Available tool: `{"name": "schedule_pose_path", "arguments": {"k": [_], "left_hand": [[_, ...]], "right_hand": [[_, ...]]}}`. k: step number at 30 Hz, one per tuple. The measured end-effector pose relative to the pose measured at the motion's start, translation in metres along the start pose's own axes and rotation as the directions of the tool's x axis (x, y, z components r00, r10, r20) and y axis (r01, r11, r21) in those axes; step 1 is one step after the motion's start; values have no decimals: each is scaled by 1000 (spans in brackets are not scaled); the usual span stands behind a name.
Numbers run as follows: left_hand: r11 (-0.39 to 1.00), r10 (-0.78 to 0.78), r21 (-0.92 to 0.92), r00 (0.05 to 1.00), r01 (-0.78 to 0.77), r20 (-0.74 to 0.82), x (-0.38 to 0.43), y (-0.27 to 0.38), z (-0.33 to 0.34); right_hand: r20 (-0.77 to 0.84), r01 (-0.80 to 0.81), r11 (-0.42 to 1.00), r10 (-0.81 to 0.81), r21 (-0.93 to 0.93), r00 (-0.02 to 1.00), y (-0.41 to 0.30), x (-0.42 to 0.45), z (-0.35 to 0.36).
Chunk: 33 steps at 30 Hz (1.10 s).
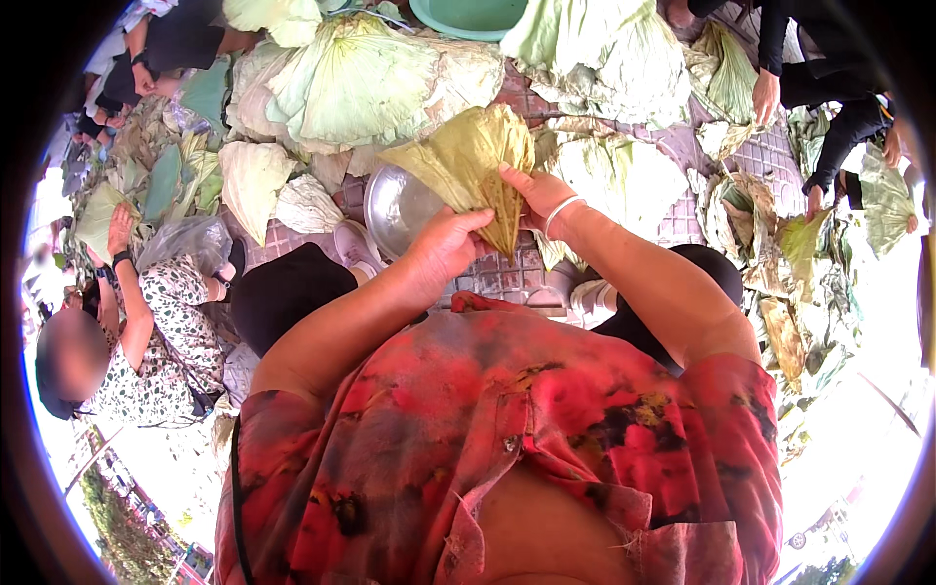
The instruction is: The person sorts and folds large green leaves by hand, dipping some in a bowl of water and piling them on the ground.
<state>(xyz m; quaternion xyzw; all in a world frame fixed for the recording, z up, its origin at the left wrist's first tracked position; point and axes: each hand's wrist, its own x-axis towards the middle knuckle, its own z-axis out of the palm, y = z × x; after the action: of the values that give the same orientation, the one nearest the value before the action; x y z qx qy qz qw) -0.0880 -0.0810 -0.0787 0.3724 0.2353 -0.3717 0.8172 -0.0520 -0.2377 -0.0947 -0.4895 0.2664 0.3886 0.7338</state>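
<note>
A folded, dried yellow-green lotus leaf (468, 157) is held up in front of me, its pointed end toward my body and its wide edge away. My left hand (455, 238) grips it near the point, thumb on top. On the other side, my right hand (537, 194) pinches the leaf with the thumb laid over it; a pale bangle circles that wrist. Beneath and to the left of the leaf stands a round metal basin (391, 208) on the paving, partly covered by the leaf and my left hand.
Stacks of dried lotus leaves (358, 80) and more leaves (621, 172) spread over the brick paving (680, 157). A green plastic basin (468, 18) stands at the far side. One person (161, 329) crouches at left holding a leaf; others' hands (766, 95) work among leaves at right.
</note>
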Motion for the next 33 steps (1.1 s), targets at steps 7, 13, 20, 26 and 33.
{"name": "schedule_pose_path", "arguments": {"k": [7, 13, 20, 26, 33], "left_hand": [[994, -99, 35, 982, 106, -162, -3, -15, -7], [980, -189, 14, 951, 198, -246, 4, -22, -47], [275, 751, 878, 658, -391, 57, 32, 39, -42], [647, 253, 683, 940, -339, 227, 32, 87, 5], [789, 328, 480, 924, -382, 196, 44, 66, 6]], "right_hand": [[-275, 394, 914, -355, 100, 893, -23, 11, -2], [-325, 541, 841, -510, 6, 796, -37, 18, -23], [177, 347, 238, -531, -907, 828, -53, -19, -10], [375, 501, 323, -379, -802, 846, -42, -23, -27], [329, 482, 423, -385, -768, 862, -48, -30, -20]]}}
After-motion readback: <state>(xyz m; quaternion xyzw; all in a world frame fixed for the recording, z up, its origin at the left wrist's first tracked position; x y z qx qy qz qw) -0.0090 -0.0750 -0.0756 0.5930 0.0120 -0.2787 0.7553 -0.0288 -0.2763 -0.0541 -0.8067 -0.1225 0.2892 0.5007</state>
